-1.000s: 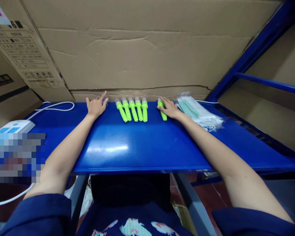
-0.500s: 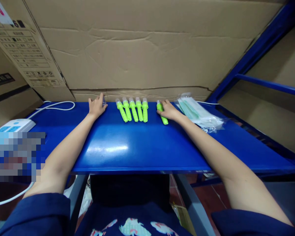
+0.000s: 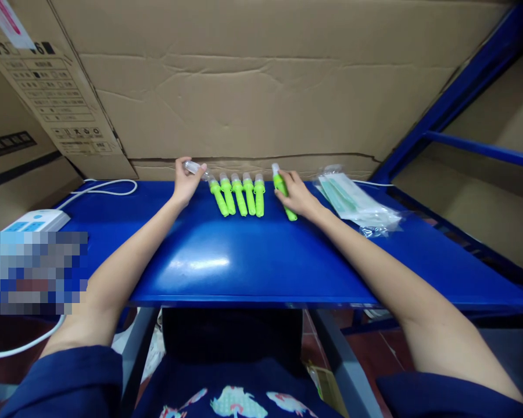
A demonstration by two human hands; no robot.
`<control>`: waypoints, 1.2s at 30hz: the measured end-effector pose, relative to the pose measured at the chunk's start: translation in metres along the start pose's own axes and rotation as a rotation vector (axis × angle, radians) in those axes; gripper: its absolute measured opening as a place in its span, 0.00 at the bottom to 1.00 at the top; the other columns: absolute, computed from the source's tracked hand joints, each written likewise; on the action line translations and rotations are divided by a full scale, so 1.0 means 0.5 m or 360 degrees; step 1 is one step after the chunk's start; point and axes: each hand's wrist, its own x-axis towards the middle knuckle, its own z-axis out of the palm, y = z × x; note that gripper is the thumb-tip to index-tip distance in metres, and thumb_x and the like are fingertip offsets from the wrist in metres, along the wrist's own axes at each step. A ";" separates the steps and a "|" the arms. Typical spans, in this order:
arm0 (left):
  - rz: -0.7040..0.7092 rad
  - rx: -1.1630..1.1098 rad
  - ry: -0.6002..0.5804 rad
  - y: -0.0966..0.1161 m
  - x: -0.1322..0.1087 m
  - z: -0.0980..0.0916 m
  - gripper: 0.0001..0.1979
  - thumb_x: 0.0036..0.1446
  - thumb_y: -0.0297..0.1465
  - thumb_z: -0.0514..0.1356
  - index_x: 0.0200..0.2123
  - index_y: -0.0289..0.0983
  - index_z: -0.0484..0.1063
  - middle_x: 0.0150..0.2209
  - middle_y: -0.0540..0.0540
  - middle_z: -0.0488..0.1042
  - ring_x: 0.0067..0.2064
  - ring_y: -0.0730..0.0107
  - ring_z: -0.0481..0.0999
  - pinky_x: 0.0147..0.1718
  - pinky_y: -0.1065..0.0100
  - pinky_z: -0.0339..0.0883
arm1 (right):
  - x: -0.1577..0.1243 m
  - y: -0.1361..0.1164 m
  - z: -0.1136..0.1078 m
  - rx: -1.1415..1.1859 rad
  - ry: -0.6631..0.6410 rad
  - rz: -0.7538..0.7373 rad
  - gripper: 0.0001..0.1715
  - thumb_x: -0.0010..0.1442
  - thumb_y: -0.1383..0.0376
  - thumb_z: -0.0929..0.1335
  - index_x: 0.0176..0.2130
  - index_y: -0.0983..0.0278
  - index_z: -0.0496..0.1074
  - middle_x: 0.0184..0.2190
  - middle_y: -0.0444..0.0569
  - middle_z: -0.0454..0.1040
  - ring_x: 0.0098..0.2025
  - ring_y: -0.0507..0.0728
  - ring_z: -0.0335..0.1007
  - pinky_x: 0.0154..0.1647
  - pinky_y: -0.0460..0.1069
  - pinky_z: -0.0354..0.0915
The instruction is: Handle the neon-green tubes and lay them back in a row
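Observation:
My left hand (image 3: 183,183) grips a small clear cap (image 3: 193,168) just above the far edge of the blue table (image 3: 244,261). My right hand (image 3: 297,197) holds a bright green pen-like tube (image 3: 283,190), tilted with its pale tip up and away from me. Between the two hands several identical green tubes (image 3: 239,196) lie side by side on the table, clear ends pointing at the cardboard wall.
A large cardboard box (image 3: 253,87) closes off the back of the table. A clear bag of green-edged flat packs (image 3: 353,200) lies at the right. A white power strip (image 3: 30,223) with its cable (image 3: 104,188) sits at the left. Blue rack bars (image 3: 479,148) run along the right side.
My left hand rose from flat on the table with the clear cap pinched in its fingers. My right hand lifted its green tube and shifted a little left.

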 end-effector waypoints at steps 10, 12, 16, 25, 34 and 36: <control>0.0100 -0.0344 -0.0352 0.048 -0.067 0.061 0.37 0.49 0.53 0.71 0.53 0.42 0.59 0.41 0.46 0.77 0.43 0.64 0.82 0.44 0.61 0.76 | -0.016 -0.113 0.012 0.0042 -0.0100 -0.0884 0.33 0.71 0.68 0.57 0.72 0.66 0.54 0.67 0.67 0.59 0.68 0.70 0.58 0.64 0.69 0.63; 0.0150 -0.0335 -0.0459 0.055 -0.079 0.068 0.37 0.48 0.52 0.72 0.53 0.42 0.60 0.42 0.46 0.76 0.43 0.64 0.82 0.44 0.60 0.76 | -0.019 -0.114 0.015 0.0070 -0.0096 -0.0887 0.32 0.71 0.67 0.56 0.71 0.64 0.55 0.68 0.65 0.59 0.68 0.69 0.59 0.64 0.69 0.63; 0.0193 -0.0309 -0.0616 0.067 -0.101 0.079 0.35 0.43 0.51 0.74 0.44 0.40 0.63 0.41 0.45 0.75 0.40 0.65 0.80 0.42 0.60 0.76 | -0.019 -0.104 0.021 0.0249 0.0000 -0.0928 0.31 0.72 0.63 0.59 0.70 0.64 0.54 0.63 0.65 0.64 0.66 0.68 0.62 0.65 0.68 0.64; 0.0449 0.0021 -0.0741 0.111 -0.118 0.067 0.28 0.45 0.49 0.74 0.39 0.36 0.71 0.39 0.46 0.77 0.40 0.66 0.77 0.43 0.64 0.71 | -0.033 -0.117 -0.010 -0.0038 0.0178 -0.0598 0.23 0.72 0.54 0.62 0.57 0.67 0.67 0.57 0.65 0.69 0.55 0.66 0.71 0.51 0.59 0.71; 0.0886 0.0539 -0.0919 0.121 -0.123 0.060 0.20 0.56 0.43 0.70 0.45 0.35 0.73 0.43 0.43 0.79 0.45 0.60 0.79 0.46 0.63 0.69 | -0.036 -0.129 -0.027 -0.0483 0.0134 -0.0494 0.26 0.74 0.54 0.58 0.58 0.65 0.72 0.47 0.60 0.79 0.46 0.65 0.73 0.43 0.55 0.62; 0.0972 0.0710 -0.0945 0.125 -0.131 0.062 0.19 0.61 0.41 0.66 0.48 0.35 0.71 0.48 0.39 0.78 0.48 0.57 0.78 0.47 0.61 0.69 | -0.037 -0.127 -0.027 -0.0455 0.0124 -0.0495 0.28 0.74 0.53 0.57 0.58 0.67 0.72 0.47 0.61 0.79 0.45 0.65 0.73 0.43 0.56 0.62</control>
